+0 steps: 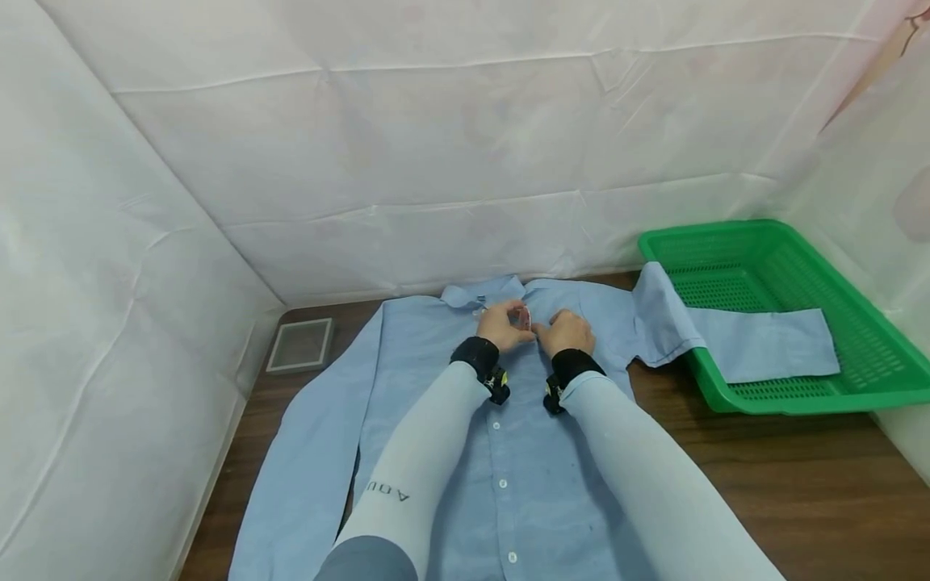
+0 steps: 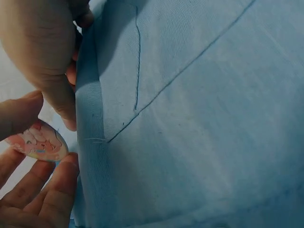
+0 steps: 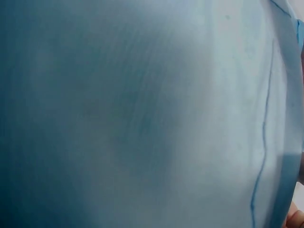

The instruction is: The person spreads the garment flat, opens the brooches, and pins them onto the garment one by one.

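Observation:
A light blue button-up shirt [image 1: 436, 379] lies spread on the table, its collar [image 1: 485, 292] at the far end. Near the upper chest, my left hand [image 1: 501, 325] holds a round pink badge [image 2: 45, 142] with a printed picture between thumb and fingers. Just right of it, my right hand [image 1: 567, 332] pinches a stitched edge of the shirt cloth [image 2: 88, 114], close beside the badge. Cloth fills most of the right wrist view, leaving only a sliver of fingers [image 3: 295, 218] at its right border. The back of the badge is hidden.
A green plastic basket [image 1: 806, 399] stands at the right, with one shirt sleeve [image 1: 770, 343] draped over its rim and into it. On the left lies a small pale-framed square box [image 1: 299, 345]. White sheeting [image 1: 465, 145] walls the brown wooden table [image 1: 785, 460].

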`<control>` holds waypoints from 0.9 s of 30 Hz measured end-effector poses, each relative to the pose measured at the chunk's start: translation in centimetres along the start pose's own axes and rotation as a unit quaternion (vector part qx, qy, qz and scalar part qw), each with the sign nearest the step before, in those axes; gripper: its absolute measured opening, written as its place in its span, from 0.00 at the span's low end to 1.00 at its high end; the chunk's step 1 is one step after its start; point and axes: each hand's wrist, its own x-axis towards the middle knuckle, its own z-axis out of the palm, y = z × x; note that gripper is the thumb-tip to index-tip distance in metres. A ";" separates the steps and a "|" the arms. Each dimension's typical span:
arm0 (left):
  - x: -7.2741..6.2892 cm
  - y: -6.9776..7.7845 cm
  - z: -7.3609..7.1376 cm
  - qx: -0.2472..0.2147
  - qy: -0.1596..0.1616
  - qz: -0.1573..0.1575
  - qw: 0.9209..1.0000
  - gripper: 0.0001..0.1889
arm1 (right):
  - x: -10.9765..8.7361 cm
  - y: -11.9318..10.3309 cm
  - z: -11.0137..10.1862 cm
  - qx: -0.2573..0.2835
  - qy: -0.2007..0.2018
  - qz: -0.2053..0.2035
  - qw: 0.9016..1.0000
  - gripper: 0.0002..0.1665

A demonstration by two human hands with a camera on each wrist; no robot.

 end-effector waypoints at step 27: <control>4.0 -1.9 -0.6 0.042 -0.110 0.069 0.991 0.32 | 0.5 0.5 -0.8 0.052 -0.003 -0.028 0.998 0.09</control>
